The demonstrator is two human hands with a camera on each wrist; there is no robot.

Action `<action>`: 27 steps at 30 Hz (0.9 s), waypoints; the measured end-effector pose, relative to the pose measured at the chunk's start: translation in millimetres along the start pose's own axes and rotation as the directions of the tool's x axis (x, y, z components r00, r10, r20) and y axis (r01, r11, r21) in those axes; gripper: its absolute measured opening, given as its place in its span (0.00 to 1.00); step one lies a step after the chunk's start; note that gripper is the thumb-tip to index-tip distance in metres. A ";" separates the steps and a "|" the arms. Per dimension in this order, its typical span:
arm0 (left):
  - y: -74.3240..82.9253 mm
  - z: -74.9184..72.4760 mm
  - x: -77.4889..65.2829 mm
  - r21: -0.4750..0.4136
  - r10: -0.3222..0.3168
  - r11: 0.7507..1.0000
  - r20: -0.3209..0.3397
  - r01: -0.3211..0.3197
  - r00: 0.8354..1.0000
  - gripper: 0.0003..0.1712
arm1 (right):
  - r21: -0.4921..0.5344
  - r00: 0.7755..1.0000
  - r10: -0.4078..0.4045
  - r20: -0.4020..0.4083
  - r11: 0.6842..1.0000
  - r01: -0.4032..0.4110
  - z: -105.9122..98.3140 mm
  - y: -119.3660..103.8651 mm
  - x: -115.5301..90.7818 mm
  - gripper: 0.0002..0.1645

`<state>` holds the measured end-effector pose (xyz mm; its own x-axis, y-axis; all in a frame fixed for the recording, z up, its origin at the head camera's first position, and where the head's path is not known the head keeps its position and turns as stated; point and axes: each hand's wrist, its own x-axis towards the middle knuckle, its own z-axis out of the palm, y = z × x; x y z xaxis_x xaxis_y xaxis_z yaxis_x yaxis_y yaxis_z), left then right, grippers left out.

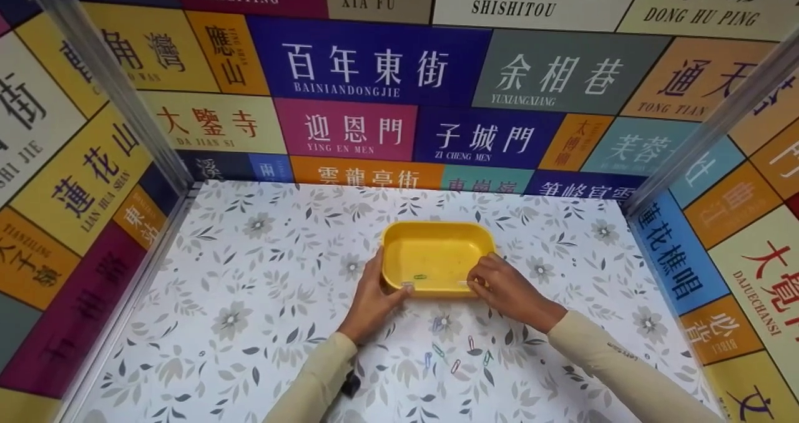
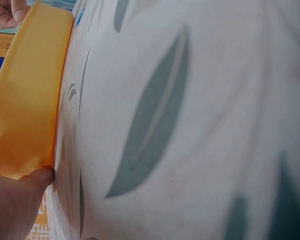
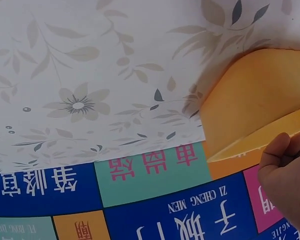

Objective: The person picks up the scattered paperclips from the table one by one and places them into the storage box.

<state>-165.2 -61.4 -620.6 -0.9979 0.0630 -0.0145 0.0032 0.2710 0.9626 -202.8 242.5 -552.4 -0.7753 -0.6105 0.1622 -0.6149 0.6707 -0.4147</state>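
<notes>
A yellow plastic tray (image 1: 437,224) stands on the table. My left hand (image 1: 372,301) holds its left end, with the thumb at the front rim and the other fingers along the outer wall. Over the front right corner, my right hand (image 1: 509,289) has thumb and fingertips pinched together on a small pale paper clip (image 1: 462,282), mostly hidden by the fingers. Inside the tray lies a green paper clip (image 1: 420,277). In front of it are several loose clips, among them a blue paper clip (image 1: 427,360) and a red paper clip (image 1: 456,366).
A white tablecloth (image 1: 281,323) with grey flowers and leaves covers the table. Panels with colourful street-name signs (image 1: 368,61) enclose it at the back and both sides, with clear corner strips (image 1: 705,111) between them.
</notes>
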 end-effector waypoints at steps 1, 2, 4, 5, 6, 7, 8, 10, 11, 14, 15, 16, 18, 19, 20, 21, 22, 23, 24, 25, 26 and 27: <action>0.3 -0.2 0.0 0.003 -0.002 1.000 0.000 0.002 1.000 0.65 | 0.001 1.000 0.005 0.006 1.000 -0.005 0.4 1.2 1.2 0.02; 0.6 -0.2 0.1 0.005 -0.003 1.000 -0.001 0.003 1.000 0.65 | 0.000 1.000 0.010 0.013 1.000 -0.010 0.8 2.4 2.5 0.02; 1.1 -0.2 0.0 0.010 -0.009 1.000 -0.001 0.009 1.000 0.65 | 0.000 1.000 0.012 0.020 1.000 -0.012 1.3 5.0 5.4 0.02; 1.3 0.1 0.1 0.010 -0.010 1.000 -0.001 0.010 1.000 0.65 | -0.005 1.000 0.011 0.022 1.000 -0.011 1.4 6.5 6.7 0.03; 1.4 0.3 0.1 0.010 -0.010 1.000 -0.002 0.010 1.000 0.65 | -0.009 1.000 0.007 0.025 1.000 -0.007 1.4 7.8 8.1 0.03; 1.4 0.5 0.0 0.010 -0.011 1.000 -0.002 0.011 1.000 0.65 | -0.015 1.000 0.000 0.025 1.000 0.000 1.5 9.3 9.4 0.03; 1.3 0.7 0.0 0.010 -0.011 1.000 -0.002 0.011 1.000 0.65 | -0.023 1.000 -0.004 0.030 1.000 0.004 1.7 10.7 11.0 0.04; 0.8 0.9 0.3 0.008 -0.010 1.000 -0.004 0.010 1.000 0.64 | -0.029 0.999 -0.008 0.041 1.000 0.009 2.2 13.8 14.0 0.04; -0.4 0.7 0.6 0.006 0.003 1.000 -0.004 -0.003 1.000 0.64 | -0.031 0.999 -0.007 0.046 0.999 0.008 2.9 15.5 15.5 0.04; -3.2 0.6 1.3 -0.003 0.029 1.000 -0.003 -0.029 1.000 0.64 | -0.025 0.998 -0.003 0.060 1.000 0.005 4.6 20.5 19.8 0.03; -3.9 0.6 1.5 -0.008 0.037 0.999 -0.001 -0.037 0.999 0.64 | -0.022 0.998 0.002 0.064 1.000 -0.001 5.1 21.6 20.9 0.02; -4.4 0.4 1.3 -0.014 0.042 0.999 0.001 -0.042 0.999 0.64 | -0.018 0.998 0.007 0.069 1.000 -0.006 5.8 22.5 22.3 0.03; -4.5 0.3 0.9 -0.022 0.043 0.999 0.002 -0.043 0.999 0.64 | -0.019 0.997 0.020 0.080 1.000 -0.018 6.6 23.2 24.5 0.03; -4.1 0.4 0.6 -0.024 0.039 0.999 0.002 -0.039 0.999 0.64 | -0.020 0.996 0.028 0.085 0.999 -0.026 6.8 23.0 25.4 0.04; -3.7 0.3 0.4 -0.022 0.038 0.999 0.001 -0.038 0.999 0.64 | -0.021 0.995 0.035 0.093 0.999 -0.033 7.2 22.8 26.4 0.04; -3.3 0.1 0.2 -0.019 0.037 0.999 -0.002 -0.037 0.999 0.64 | -0.020 0.994 0.041 0.099 0.999 -0.039 7.5 22.3 27.6 0.04; -3.0 0.0 0.1 -0.013 0.034 0.999 -0.003 -0.034 0.999 0.64 | -0.021 0.994 0.043 0.104 0.999 -0.041 7.8 22.1 28.6 0.04; -2.8 -0.1 0.1 -0.006 0.031 0.999 -0.005 -0.031 0.999 0.64 | -0.018 0.993 0.043 0.108 0.999 -0.042 7.9 21.8 29.5 0.04; -2.6 -0.2 0.1 -0.003 0.028 1.000 -0.006 -0.029 1.000 0.64 | -0.014 0.993 0.040 0.111 0.999 -0.039 7.8 21.4 30.5 0.05; -2.4 -0.2 0.1 0.005 0.025 1.000 -0.007 -0.024 1.000 0.64 | -0.010 0.992 0.042 0.116 0.999 -0.041 7.9 21.0 31.5 0.05; -2.3 -0.3 0.1 0.010 0.022 1.000 -0.008 -0.022 1.000 0.64 | -0.005 0.992 0.043 0.122 0.999 -0.043 7.9 20.3 32.6 0.05; -2.2 -0.4 0.1 0.011 0.020 1.000 -0.008 -0.020 1.000 0.64 | 0.001 0.991 0.044 0.128 0.999 -0.044 7.9 19.8 33.7 0.05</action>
<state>-165.3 -62.4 -622.6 -0.9982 0.0604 0.0067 0.0234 0.2798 0.9598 -240.0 231.8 -562.3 -0.7765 -0.6295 0.0280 -0.5801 0.6967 -0.4221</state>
